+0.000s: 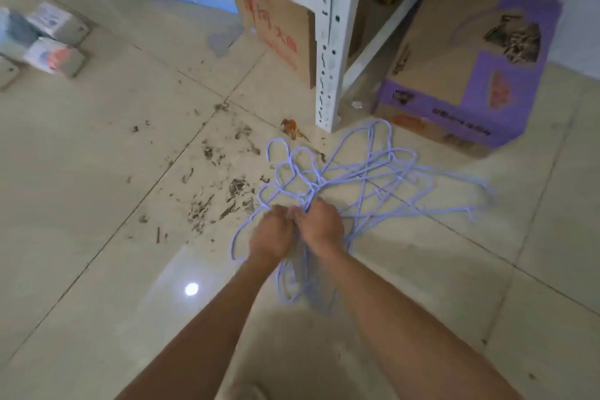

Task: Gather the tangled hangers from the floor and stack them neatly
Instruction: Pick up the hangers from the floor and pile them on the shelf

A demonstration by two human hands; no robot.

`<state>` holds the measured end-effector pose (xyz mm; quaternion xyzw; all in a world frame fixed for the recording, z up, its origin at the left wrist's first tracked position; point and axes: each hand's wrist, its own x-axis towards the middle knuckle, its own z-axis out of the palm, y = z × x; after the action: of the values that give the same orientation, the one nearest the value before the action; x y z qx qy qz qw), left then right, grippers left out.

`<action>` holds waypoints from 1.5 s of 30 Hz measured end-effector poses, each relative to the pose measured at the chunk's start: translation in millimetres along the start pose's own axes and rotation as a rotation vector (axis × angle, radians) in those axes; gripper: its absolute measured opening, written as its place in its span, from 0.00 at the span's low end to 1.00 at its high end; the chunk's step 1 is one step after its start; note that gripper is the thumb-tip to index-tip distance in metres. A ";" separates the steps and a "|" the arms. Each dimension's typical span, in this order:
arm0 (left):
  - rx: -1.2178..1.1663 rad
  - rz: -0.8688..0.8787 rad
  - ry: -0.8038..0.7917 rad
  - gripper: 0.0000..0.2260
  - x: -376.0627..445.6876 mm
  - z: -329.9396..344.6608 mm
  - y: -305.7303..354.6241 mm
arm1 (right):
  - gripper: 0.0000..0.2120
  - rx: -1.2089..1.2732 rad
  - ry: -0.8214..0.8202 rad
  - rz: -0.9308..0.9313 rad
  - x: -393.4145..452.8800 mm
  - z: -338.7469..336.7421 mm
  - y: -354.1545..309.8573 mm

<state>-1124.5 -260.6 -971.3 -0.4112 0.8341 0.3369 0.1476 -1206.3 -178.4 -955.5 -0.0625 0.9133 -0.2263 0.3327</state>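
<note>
While the floor (97, 204) is dirty, we have the hangers (357, 178) bunched but unsorted.
Beyond stand the purple box (470, 68) and shelf post (328, 58); the tangle fans out just above the tiles, our left hand (271, 235) and right hand (321, 224) gripping it, fingers curled round the wires; untangling and stacking remain.

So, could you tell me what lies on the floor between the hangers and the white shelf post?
In the head view, a small orange scrap lies between the hangers and the shelf post.
</note>
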 end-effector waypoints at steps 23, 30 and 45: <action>-0.454 0.003 -0.532 0.09 -147.8 -104.6 159.8 | 0.13 0.505 -0.172 0.099 -114.3 -195.7 15.9; -0.690 0.093 -0.308 0.08 -179.8 -136.6 174.0 | 0.18 0.749 -0.137 -0.154 -148.4 -206.9 -11.3; -0.844 0.039 -0.210 0.22 -183.0 -149.1 169.5 | 0.16 0.741 -0.187 -0.179 -136.8 -210.6 -24.3</action>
<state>-1139.8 -181.5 -692.1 -0.3832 0.6113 0.6911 0.0441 -1235.7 -85.6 -722.8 -0.0381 0.7265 -0.5620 0.3936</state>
